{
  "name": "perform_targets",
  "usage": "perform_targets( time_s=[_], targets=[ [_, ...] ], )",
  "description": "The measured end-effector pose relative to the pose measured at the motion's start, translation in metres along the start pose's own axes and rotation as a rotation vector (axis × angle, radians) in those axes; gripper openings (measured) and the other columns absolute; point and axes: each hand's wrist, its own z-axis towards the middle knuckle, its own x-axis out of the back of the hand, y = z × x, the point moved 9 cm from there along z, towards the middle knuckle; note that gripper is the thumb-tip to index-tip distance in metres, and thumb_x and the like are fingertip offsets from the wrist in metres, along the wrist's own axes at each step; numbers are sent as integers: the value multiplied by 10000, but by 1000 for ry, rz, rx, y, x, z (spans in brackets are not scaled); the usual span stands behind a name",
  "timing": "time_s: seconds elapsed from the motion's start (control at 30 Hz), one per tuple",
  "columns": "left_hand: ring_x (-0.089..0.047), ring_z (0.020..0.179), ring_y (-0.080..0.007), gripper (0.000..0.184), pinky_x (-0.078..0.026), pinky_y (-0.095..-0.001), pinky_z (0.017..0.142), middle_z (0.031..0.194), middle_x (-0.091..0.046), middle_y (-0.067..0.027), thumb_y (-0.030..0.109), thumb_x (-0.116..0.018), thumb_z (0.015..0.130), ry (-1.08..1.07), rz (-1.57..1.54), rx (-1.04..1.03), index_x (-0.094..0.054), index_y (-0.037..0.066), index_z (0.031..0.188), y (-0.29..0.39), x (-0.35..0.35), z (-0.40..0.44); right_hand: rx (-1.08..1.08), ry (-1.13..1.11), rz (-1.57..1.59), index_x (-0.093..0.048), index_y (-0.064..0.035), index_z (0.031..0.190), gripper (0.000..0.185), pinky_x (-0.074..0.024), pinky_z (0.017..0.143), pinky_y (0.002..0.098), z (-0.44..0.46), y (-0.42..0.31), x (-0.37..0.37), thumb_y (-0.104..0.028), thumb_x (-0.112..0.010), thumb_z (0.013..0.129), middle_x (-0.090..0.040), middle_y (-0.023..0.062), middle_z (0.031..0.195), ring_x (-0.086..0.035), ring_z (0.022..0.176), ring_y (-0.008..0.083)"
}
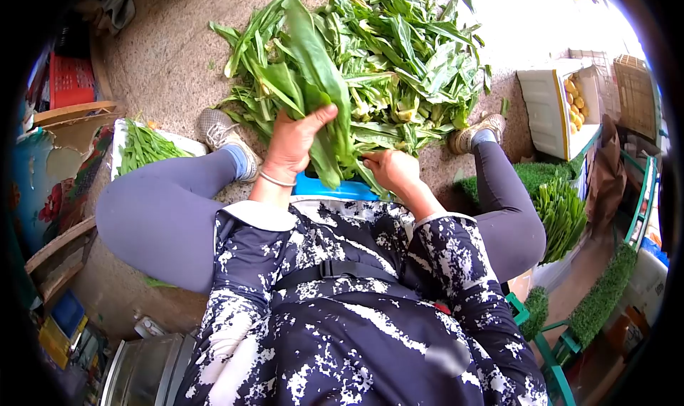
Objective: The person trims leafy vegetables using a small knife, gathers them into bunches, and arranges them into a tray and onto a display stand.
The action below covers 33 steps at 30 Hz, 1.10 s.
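Long green leaves (317,68) stand up in my left hand (296,141), whose thumb and fingers are wrapped round them; a bracelet circles that wrist. Just to the right, my right hand (393,169) is closed at the lower part of the leaves, its fingertips pinched on a leaf or stem that is hard to make out. Both hands are above a blue object (335,188) between my legs, mostly covered by leaves. Beyond them a large heap of loose leaves (406,57) lies spread over the floor.
At the left, a white container (120,146) holds cut greens. A white foam box (543,114) with round yellow produce stands at the right, near bundled greens (559,217) and green turf strips. My shoes flank the heap. A red basket (71,82) is at far left.
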Motion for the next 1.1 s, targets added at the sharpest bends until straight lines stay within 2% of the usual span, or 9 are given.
perform_targets(
  time_s=[0.13,0.27,0.33,0.47,0.6,0.67,0.73,0.87,1.1],
  targets=[
    [-582,811,-106,217,-461,-249,758,896,-638,-11,30,-681,757,-78,146,-5,-629,46,966,24,-7,-5,-206,-47,209,-544,-195,1209,459,-480,789,352,7,25,3,-477,-499,850,-646,150,970,-626,915,250],
    [-584,824,-115,262,-463,-259,765,908,-634,-14,44,-675,758,-219,182,234,-616,41,1014,-10,-9,-10,188,-189,1608,-438,25,1257,539,-394,543,234,12,5,34,-363,-511,890,-560,18,670,-503,578,107],
    [-586,824,-121,287,-460,-264,781,916,-629,-16,60,-675,751,-354,275,417,-607,37,1029,-26,-17,-19,347,-260,1915,-471,-3,1237,466,-306,486,204,1,-19,60,-310,-523,892,-449,-22,586,-390,507,79],
    [-564,862,-119,347,-445,-260,797,969,-619,-26,53,-675,741,-583,306,542,-584,6,1073,-49,-26,-39,191,-205,1565,-651,-64,982,258,-220,463,216,16,-5,48,-284,-577,870,-423,-59,553,-310,496,55],
    [-557,882,-125,376,-436,-270,818,984,-616,-32,46,-667,732,-551,306,547,-577,6,1094,-53,-14,-40,-194,185,1145,-571,-33,1151,471,-221,426,192,32,58,53,-377,-613,833,-413,-78,549,-336,487,27],
    [-563,878,-133,369,-436,-269,815,991,-614,-37,52,-665,728,-495,405,542,-578,7,1084,-45,-11,-38,-219,395,1087,-407,27,1284,707,-279,433,181,37,77,68,-429,-640,796,-482,-26,616,-375,509,33],
    [-569,851,-135,321,-443,-272,798,963,-614,-33,65,-660,740,-87,512,331,-586,12,1047,-10,13,-22,-180,637,283,-295,62,1328,903,-478,673,338,53,69,88,-503,-666,730,-618,196,976,-611,778,221],
    [-570,807,-111,224,-454,-254,753,929,-614,-29,14,-613,789,270,234,-24,-594,18,1012,61,37,-34,60,168,233,-380,-151,1326,770,-449,858,380,108,-4,74,-526,-648,709,-570,170,1136,-569,1014,301],
    [-556,816,-119,228,-445,-255,762,923,-598,-19,-8,-612,788,500,130,-155,-568,21,1010,104,83,-65,217,140,-173,-662,-179,909,200,-498,644,361,114,-45,51,-313,-598,774,-650,82,783,-636,750,240]
  ],
)
